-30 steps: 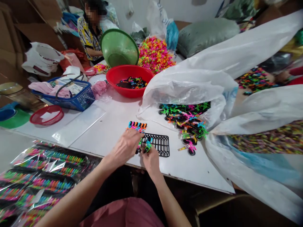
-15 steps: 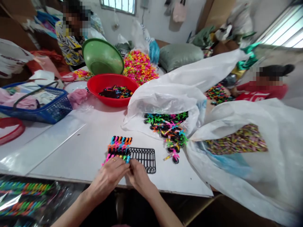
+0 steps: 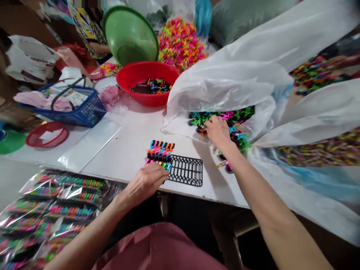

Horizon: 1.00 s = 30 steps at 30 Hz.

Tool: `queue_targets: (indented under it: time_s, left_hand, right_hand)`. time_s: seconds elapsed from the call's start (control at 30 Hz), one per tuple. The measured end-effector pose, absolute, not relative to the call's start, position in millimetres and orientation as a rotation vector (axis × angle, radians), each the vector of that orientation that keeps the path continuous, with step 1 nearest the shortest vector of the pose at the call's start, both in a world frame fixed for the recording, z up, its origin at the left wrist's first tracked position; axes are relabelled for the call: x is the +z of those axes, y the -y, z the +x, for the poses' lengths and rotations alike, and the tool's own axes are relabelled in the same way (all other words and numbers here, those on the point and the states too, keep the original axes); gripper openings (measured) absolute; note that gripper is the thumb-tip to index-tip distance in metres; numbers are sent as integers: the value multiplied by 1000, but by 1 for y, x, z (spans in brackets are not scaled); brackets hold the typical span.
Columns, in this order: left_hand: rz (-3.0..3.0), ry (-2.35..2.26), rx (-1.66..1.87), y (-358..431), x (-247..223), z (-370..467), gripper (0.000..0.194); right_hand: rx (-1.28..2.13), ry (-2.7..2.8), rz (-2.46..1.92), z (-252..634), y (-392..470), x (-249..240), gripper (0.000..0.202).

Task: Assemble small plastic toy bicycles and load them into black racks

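Observation:
On the white table lies a black plastic rack (image 3: 187,171), its left part filled with rows of small bright toys with black parts (image 3: 160,153). My left hand (image 3: 150,178) is closed at the front edge of the rack, fingers pressed on the end of the front row. My right hand (image 3: 218,131) reaches to a heap of small plastic toys with black wheels (image 3: 239,114), spilling from a white sack (image 3: 216,88). Its fingers curl down into the heap, and what they pinch is hidden.
Behind stand a red basin (image 3: 149,97) of dark pieces, a tilted green basin (image 3: 131,35) and a bright heap (image 3: 181,45). At left are a blue basket (image 3: 87,108), a red basket (image 3: 47,137) and bagged toys (image 3: 59,213). A co-worker's hand (image 3: 341,62) is at far right.
My right hand has left the rack and moved right and away from me to the toy heap. My left hand stays at the rack. The view has tilted down.

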<state>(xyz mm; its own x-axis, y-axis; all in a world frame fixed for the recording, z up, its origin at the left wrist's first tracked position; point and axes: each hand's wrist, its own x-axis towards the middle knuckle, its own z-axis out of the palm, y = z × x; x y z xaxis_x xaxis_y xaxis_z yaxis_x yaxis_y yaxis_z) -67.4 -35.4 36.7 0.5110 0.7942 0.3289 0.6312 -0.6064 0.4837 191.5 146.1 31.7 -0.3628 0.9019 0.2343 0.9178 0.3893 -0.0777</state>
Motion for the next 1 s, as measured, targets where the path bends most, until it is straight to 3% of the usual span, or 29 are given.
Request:
queue_targets:
  time_s: [0.2,0.43,0.7,0.87,1.0]
  left_hand:
    - [2479,-1298,732,33,39,-61,15]
    - [2653,-1393,682,38,33,-53,18]
    - [2265,-1537,1086,44,64,-88,19]
    - [2558,-1471,583,50,63,-86,30]
    - [2626,-1491,462,53,49,-78,34]
  right_hand:
    - [107,2659,-1291,170,-91,5,21]
    - [529,2377,-1263,128,-5,-6,16]
    - [698,2314,-1220,117,19,-29,14]
    - [793,2261,-1203,135,8,-22,13]
    - [599,2095,-1666,145,-26,-4,20]
